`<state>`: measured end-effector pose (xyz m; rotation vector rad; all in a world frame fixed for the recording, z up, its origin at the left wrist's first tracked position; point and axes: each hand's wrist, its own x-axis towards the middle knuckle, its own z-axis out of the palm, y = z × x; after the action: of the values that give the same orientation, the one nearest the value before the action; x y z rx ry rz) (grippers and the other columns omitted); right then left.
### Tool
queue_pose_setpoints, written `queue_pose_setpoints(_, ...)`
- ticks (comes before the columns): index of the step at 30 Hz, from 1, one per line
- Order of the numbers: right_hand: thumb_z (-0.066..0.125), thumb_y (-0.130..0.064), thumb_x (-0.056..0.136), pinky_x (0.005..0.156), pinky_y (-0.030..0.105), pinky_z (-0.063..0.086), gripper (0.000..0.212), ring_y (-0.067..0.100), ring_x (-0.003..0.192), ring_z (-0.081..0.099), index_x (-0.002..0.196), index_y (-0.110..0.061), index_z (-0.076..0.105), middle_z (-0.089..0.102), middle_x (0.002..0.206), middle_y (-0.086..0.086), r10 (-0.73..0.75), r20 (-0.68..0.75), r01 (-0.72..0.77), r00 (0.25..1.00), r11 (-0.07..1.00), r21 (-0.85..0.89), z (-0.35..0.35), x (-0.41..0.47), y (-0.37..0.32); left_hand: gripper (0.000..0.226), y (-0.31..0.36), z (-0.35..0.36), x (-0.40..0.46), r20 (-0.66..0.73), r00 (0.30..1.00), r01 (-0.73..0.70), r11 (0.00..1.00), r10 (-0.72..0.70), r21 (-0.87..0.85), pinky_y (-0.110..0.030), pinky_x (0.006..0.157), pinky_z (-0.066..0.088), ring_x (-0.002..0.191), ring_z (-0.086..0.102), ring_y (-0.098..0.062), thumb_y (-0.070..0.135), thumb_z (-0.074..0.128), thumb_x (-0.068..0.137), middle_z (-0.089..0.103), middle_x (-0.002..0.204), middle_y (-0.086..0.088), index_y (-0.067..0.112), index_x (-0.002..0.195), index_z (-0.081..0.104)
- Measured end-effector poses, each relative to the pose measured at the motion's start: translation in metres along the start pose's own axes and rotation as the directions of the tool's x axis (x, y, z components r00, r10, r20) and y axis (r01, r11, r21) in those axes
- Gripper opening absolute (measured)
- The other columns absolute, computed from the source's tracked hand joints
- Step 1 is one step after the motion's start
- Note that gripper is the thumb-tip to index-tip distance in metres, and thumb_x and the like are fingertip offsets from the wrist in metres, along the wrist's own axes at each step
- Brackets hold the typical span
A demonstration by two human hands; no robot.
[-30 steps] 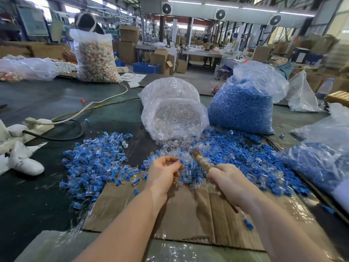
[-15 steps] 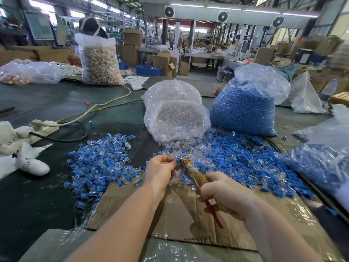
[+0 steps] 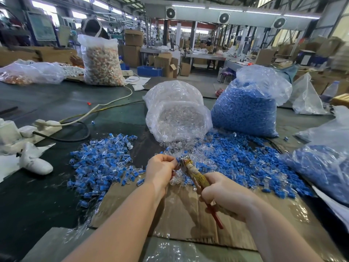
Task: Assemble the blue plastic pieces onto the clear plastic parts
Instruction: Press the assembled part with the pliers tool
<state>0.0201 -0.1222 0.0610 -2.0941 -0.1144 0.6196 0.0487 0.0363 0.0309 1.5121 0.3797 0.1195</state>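
My left hand [image 3: 161, 170] pinches a small blue and clear piece [image 3: 178, 160] at its fingertips. The jaws of the pliers [image 3: 196, 175] meet that piece. My right hand [image 3: 226, 195] grips the pliers' taped yellowish handle, and a red handle sticks out below it. Loose blue pieces mixed with clear parts [image 3: 236, 159] lie just beyond my hands. A pile of joined blue-and-clear pieces [image 3: 102, 161] lies to the left. Behind stand a bag of clear parts [image 3: 177, 114] and a bag of blue pieces [image 3: 245, 108].
Flattened cardboard [image 3: 181, 214] covers the dark table under my hands. A power strip with cables [image 3: 47, 123] and white rags [image 3: 34, 163] lie at the left. Another bag of blue pieces [image 3: 321, 163] sits at the right edge. A tall bag of orange-white parts [image 3: 102, 61] stands far left.
My right hand has drawn back toward me along the pliers, whose jaws swung over to the piece in my left hand. My left hand has stayed almost in place.
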Motion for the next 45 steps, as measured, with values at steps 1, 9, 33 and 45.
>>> queue_pose_setpoints(1,0.047,0.002,0.076,0.068,0.037,0.045,0.014,0.023,0.07,0.046,0.082,-0.009,0.043,0.045,0.079,0.01,-0.004,0.001,0.004,1.0,1.0,-0.004,0.001,0.0,0.0,0.012,-0.001,0.0,0.0,-0.003,1.0,-0.008,1.0,0.009,0.009,-0.014,0.041,0.038,0.054,0.05,-0.009,0.003,0.056,0.089,0.063,0.075,-0.007,0.011,0.081,0.059)
queue_pose_setpoints(9,0.046,0.001,0.073,0.071,0.039,0.046,0.018,0.025,0.075,0.048,0.086,-0.01,0.045,0.045,0.086,0.013,-0.009,0.0,0.009,1.0,1.0,-0.011,0.0,-0.002,0.0,0.01,0.001,-0.003,0.002,0.012,1.0,-0.018,0.999,0.018,0.04,-0.017,0.045,0.04,0.055,0.05,-0.01,0.006,0.058,0.089,0.064,0.074,-0.006,0.013,0.082,0.06)
queue_pose_setpoints(33,0.041,0.011,0.07,0.044,0.023,0.03,0.025,0.016,0.058,0.039,0.078,-0.013,0.044,0.041,0.07,0.007,-0.045,-0.041,0.041,0.998,0.996,-0.076,0.002,-0.012,-0.004,0.008,-0.002,-0.001,0.001,0.034,0.999,0.015,0.999,-0.014,-0.04,-0.014,0.043,0.038,0.053,0.048,-0.007,0.002,0.057,0.089,0.063,0.067,-0.003,0.009,0.086,0.062)
queue_pose_setpoints(45,0.045,0.01,0.073,0.048,0.019,0.04,0.026,0.023,0.069,0.046,0.087,-0.011,0.045,0.044,0.082,0.011,0.012,0.047,-0.012,0.999,1.0,-0.014,-0.004,-0.019,-0.008,0.009,0.001,0.001,-0.001,0.066,0.997,0.035,0.999,-0.033,-0.024,-0.011,0.04,0.038,0.049,0.05,-0.004,0.0,0.056,0.088,0.063,0.067,-0.004,0.007,0.086,0.061)
